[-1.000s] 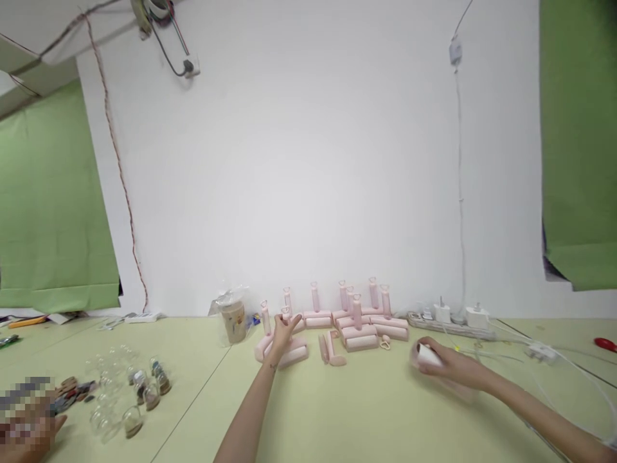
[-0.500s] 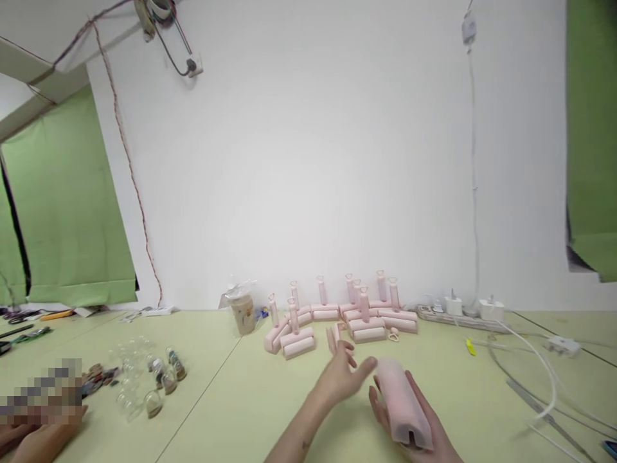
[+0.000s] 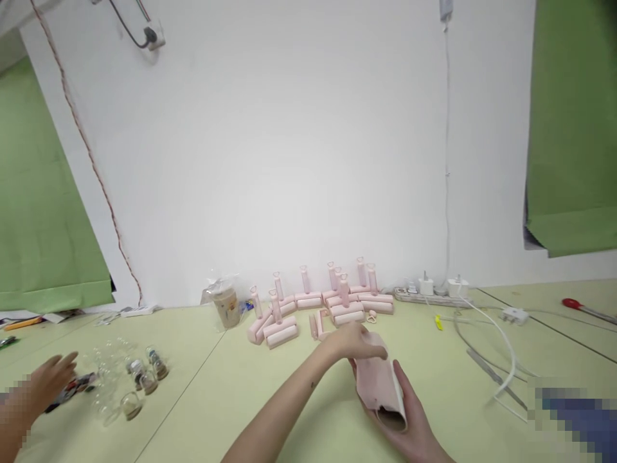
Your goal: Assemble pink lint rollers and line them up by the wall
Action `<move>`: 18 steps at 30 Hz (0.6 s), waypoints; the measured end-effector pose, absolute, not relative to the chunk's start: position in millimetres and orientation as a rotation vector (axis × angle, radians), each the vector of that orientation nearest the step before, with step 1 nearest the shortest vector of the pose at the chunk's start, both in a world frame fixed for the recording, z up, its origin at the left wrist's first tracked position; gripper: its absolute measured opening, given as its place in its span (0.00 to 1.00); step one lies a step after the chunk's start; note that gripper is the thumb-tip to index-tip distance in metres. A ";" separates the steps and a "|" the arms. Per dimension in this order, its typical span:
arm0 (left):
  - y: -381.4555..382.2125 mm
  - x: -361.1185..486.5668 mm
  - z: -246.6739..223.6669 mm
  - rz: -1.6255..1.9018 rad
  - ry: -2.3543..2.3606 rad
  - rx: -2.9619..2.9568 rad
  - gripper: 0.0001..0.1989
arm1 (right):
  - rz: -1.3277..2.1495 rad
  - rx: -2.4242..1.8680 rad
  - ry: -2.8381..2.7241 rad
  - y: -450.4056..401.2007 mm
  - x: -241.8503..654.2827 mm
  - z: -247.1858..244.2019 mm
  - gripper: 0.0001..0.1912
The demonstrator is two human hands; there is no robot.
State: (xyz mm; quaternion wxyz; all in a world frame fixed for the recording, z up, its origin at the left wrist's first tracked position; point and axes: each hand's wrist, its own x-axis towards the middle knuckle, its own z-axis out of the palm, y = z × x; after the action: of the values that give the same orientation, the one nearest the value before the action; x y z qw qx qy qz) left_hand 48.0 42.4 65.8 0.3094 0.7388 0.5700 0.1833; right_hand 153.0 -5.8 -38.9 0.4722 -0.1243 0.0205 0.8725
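Since the frame half a second earlier, the left hand [image 3: 355,342] had moved from beside the pink case [image 3: 378,381] onto its far end. Its thumb lay bent over the upper face, its fingers at that end. The right hand [image 3: 415,423], half curled, cradled the case from below, thumb along the right edge. Thus the case lay tilted between both hands, above the table [image 3: 299,392], its hollow end toward the worker.

Hidden: the case's far end and underside, and most of the right fingers. Blurred out: a dark blue object [image 3: 583,418], lower right, cut by the frame. A co-worker's hand [image 3: 54,373] appeared at left, forearm cropped.

Counted: one case held; nine upright pink tubes [image 3: 304,280] near the wall; one bagged cup [image 3: 226,310]; two white adapters [image 3: 457,287]. Clear glass bottles [image 3: 103,379] overlapped too much for me to count.
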 end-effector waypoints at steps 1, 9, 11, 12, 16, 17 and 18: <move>44.3 45.1 67.7 0.513 1.488 1.923 0.26 | 2.131 -0.325 0.066 -5.9 152.8 -38.9 0.16; 34.9 -9.9 39.9 1.263 1.280 1.650 0.27 | 2.133 -0.356 0.162 1.2 155.9 -46.2 0.09; 28.3 -25.2 14.7 1.446 1.278 1.558 0.30 | 2.174 -0.323 0.157 3.6 160.0 -42.4 0.08; 25.3 -31.5 1.1 1.497 1.287 1.517 0.32 | 2.196 -0.306 0.152 4.2 161.9 -39.9 0.08; 16.7 -45.2 -45.6 1.478 1.359 1.454 0.28 | 2.286 -0.262 0.108 0.3 163.2 -32.0 0.10; 15.1 -46.0 -52.9 1.442 1.382 1.457 0.25 | 2.309 -0.261 0.076 -2.3 161.3 -31.3 0.11; 13.4 -46.0 -57.7 1.404 1.409 1.457 0.23 | 2.324 -0.271 0.023 -5.4 158.8 -31.2 0.12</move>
State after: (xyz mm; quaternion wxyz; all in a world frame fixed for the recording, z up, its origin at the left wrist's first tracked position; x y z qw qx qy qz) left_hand -46.0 13.4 -57.7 0.3319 0.5574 0.5391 0.5371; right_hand 158.8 -5.4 -31.2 0.3901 -0.1067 0.0089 0.9145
